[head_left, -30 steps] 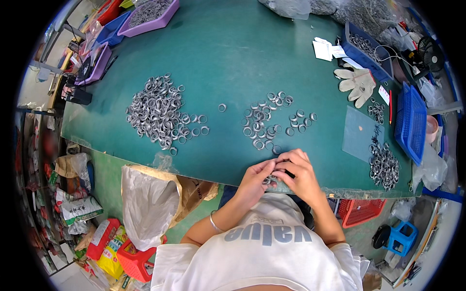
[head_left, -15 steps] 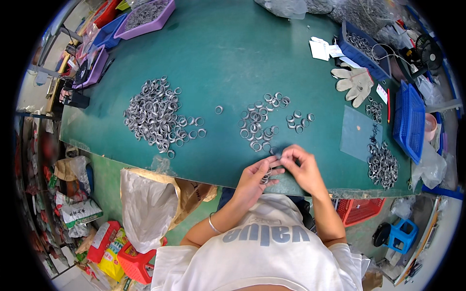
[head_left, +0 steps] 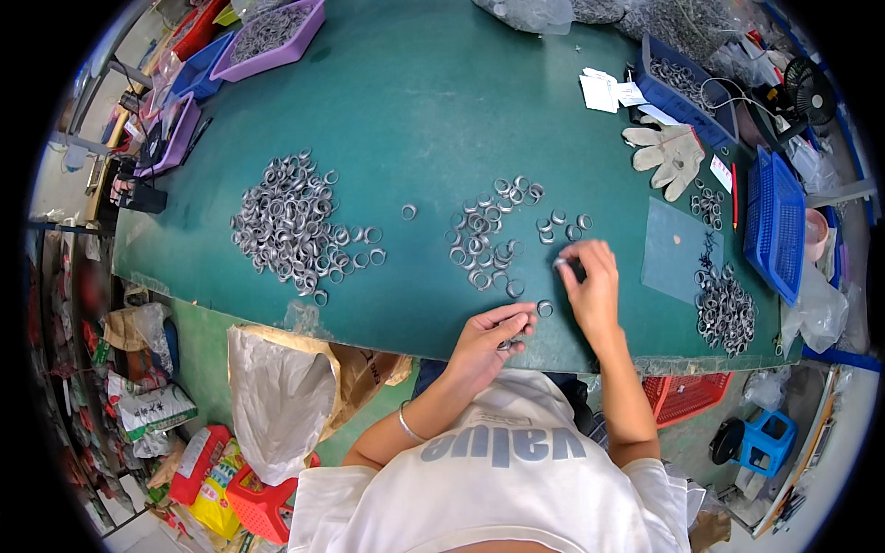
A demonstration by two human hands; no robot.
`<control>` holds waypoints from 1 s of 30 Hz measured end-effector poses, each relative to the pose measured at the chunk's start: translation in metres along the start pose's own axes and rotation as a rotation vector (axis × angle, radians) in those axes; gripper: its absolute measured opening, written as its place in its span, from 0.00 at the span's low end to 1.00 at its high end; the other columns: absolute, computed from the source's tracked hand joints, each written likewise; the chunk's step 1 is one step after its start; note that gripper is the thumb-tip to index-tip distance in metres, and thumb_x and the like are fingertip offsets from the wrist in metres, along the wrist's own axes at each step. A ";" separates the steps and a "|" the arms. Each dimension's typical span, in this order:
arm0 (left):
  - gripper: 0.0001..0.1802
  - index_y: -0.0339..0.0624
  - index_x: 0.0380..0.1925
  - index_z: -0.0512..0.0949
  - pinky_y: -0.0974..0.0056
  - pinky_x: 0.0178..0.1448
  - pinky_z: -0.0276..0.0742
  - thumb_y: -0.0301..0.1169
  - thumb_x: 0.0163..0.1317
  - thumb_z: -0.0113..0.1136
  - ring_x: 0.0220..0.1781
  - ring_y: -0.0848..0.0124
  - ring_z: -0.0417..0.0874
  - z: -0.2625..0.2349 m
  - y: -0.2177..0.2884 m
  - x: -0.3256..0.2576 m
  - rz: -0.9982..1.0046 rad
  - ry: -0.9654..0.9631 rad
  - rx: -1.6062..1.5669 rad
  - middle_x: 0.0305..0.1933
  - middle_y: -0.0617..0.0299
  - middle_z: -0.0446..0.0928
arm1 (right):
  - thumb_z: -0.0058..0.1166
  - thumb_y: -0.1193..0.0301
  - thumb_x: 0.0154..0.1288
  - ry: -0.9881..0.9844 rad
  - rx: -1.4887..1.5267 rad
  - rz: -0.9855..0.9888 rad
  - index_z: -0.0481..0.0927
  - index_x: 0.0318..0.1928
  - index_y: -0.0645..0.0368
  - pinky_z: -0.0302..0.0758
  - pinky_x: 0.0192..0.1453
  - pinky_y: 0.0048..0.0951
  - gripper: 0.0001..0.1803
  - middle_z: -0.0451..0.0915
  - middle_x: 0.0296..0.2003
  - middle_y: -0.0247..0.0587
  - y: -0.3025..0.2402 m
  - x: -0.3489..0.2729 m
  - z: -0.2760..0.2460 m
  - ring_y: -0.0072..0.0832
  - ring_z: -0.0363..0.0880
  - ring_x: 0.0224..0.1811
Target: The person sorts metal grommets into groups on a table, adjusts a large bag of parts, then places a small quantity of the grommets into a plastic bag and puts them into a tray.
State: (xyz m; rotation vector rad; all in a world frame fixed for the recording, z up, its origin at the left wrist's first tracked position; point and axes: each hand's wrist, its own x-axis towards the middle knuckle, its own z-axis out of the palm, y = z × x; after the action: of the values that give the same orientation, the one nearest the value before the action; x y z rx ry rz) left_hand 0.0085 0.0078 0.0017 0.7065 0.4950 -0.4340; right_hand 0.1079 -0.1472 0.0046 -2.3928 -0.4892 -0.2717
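Note:
My left hand (head_left: 490,339) is near the table's front edge, fingers curled round a few grey metal rings, partly hidden in the palm. A single metal ring (head_left: 545,308) lies just beyond its fingertips. Farther right, my right hand (head_left: 595,284) pinches a small metal ring (head_left: 560,263) between thumb and forefinger, just above the table. A loose cluster of rings (head_left: 479,244) spreads ahead of the left hand, with a small group of rings (head_left: 559,217) beyond the right hand. A large heap of rings (head_left: 290,221) lies to the left; one ring (head_left: 408,212) sits alone between.
On the green table (head_left: 406,111), another ring pile (head_left: 725,309) lies at right beside a clear sheet (head_left: 671,249). A work glove (head_left: 668,158), a blue basket (head_left: 774,226) and a blue ring bin (head_left: 687,97) line the right side. A purple tray (head_left: 267,55) stands far left.
My right hand has moved away from the left, to the right and farther over the table, pinching a ring. A ring now shows on the table beside the left fingertips.

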 end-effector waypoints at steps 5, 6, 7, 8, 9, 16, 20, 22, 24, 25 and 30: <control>0.18 0.35 0.52 0.73 0.63 0.55 0.77 0.30 0.64 0.56 0.49 0.70 0.79 0.004 0.001 0.011 -0.037 0.024 -0.173 0.45 0.57 0.78 | 0.59 0.83 0.45 0.018 0.153 -0.101 0.74 0.30 0.63 0.70 0.42 0.38 0.10 0.74 0.31 0.44 -0.038 -0.031 -0.009 0.43 0.73 0.35; 0.18 0.35 0.52 0.73 0.63 0.55 0.77 0.30 0.64 0.56 0.49 0.70 0.79 0.005 0.001 0.011 -0.040 0.022 -0.171 0.45 0.57 0.78 | 0.59 0.83 0.45 0.020 0.151 -0.098 0.74 0.30 0.63 0.70 0.42 0.38 0.10 0.74 0.31 0.44 -0.041 -0.032 -0.015 0.43 0.73 0.35; 0.17 0.34 0.51 0.73 0.62 0.56 0.77 0.29 0.63 0.56 0.49 0.70 0.79 0.008 0.002 0.010 -0.032 -0.013 -0.105 0.45 0.58 0.78 | 0.58 0.83 0.45 -0.116 0.108 -0.127 0.74 0.32 0.63 0.70 0.44 0.39 0.11 0.74 0.32 0.45 -0.046 -0.032 -0.022 0.43 0.73 0.35; 0.17 0.34 0.51 0.73 0.61 0.56 0.77 0.28 0.63 0.56 0.49 0.70 0.79 0.009 0.004 0.009 -0.020 -0.045 -0.041 0.45 0.58 0.78 | 0.58 0.82 0.46 -0.254 0.067 -0.160 0.75 0.33 0.64 0.70 0.45 0.40 0.11 0.75 0.33 0.45 -0.050 -0.031 -0.027 0.44 0.73 0.35; 0.17 0.34 0.51 0.73 0.61 0.56 0.77 0.28 0.63 0.56 0.49 0.70 0.79 0.006 -0.001 0.009 -0.019 -0.043 -0.041 0.45 0.58 0.78 | 0.58 0.82 0.46 -0.255 0.069 -0.162 0.75 0.33 0.64 0.70 0.45 0.40 0.11 0.75 0.33 0.45 -0.050 -0.028 -0.031 0.44 0.73 0.35; 0.13 0.35 0.46 0.77 0.68 0.44 0.80 0.26 0.62 0.57 0.40 0.74 0.80 0.005 0.000 0.010 -0.010 -0.013 -0.037 0.39 0.63 0.78 | 0.58 0.79 0.50 -0.163 0.248 0.121 0.77 0.37 0.64 0.68 0.46 0.40 0.11 0.75 0.35 0.45 0.002 0.013 -0.024 0.44 0.72 0.39; 0.13 0.36 0.47 0.77 0.72 0.33 0.74 0.28 0.63 0.57 0.33 0.75 0.76 0.003 0.003 0.010 -0.058 -0.037 -0.068 0.34 0.64 0.77 | 0.61 0.75 0.50 0.002 -0.201 -0.010 0.77 0.33 0.62 0.66 0.43 0.38 0.09 0.72 0.33 0.44 0.020 0.022 0.002 0.43 0.70 0.39; 0.14 0.36 0.47 0.77 0.73 0.31 0.71 0.29 0.63 0.56 0.31 0.75 0.75 0.006 0.004 0.010 -0.056 -0.024 -0.034 0.34 0.64 0.76 | 0.61 0.72 0.54 -0.004 -0.157 -0.066 0.76 0.33 0.62 0.66 0.41 0.33 0.08 0.74 0.32 0.39 0.020 0.019 0.000 0.35 0.71 0.36; 0.17 0.36 0.51 0.74 0.73 0.32 0.70 0.31 0.63 0.57 0.34 0.75 0.75 0.008 0.004 0.011 0.037 -0.020 -0.038 0.37 0.64 0.75 | 0.59 0.71 0.57 -0.163 0.316 0.196 0.77 0.33 0.61 0.66 0.39 0.28 0.07 0.75 0.32 0.36 0.013 0.005 -0.005 0.29 0.71 0.34; 0.17 0.36 0.51 0.74 0.73 0.32 0.70 0.31 0.63 0.57 0.34 0.75 0.75 0.009 0.004 0.012 0.036 -0.021 -0.039 0.37 0.64 0.75 | 0.57 0.71 0.61 -0.316 0.786 0.460 0.77 0.34 0.61 0.66 0.38 0.24 0.07 0.76 0.32 0.33 0.008 -0.002 -0.008 0.23 0.70 0.32; 0.22 0.37 0.56 0.69 0.72 0.35 0.70 0.34 0.64 0.57 0.40 0.76 0.74 0.006 0.001 0.015 0.092 -0.083 -0.059 0.39 0.64 0.75 | 0.50 0.66 0.68 -0.478 1.540 0.704 0.76 0.39 0.64 0.66 0.37 0.18 0.12 0.75 0.30 0.30 -0.008 -0.017 -0.019 0.17 0.68 0.30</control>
State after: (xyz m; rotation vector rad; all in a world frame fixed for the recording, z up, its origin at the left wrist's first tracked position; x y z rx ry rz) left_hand 0.0226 0.0013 -0.0018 0.6489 0.3938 -0.3594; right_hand 0.0877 -0.1587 0.0175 -0.9306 0.0488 0.7558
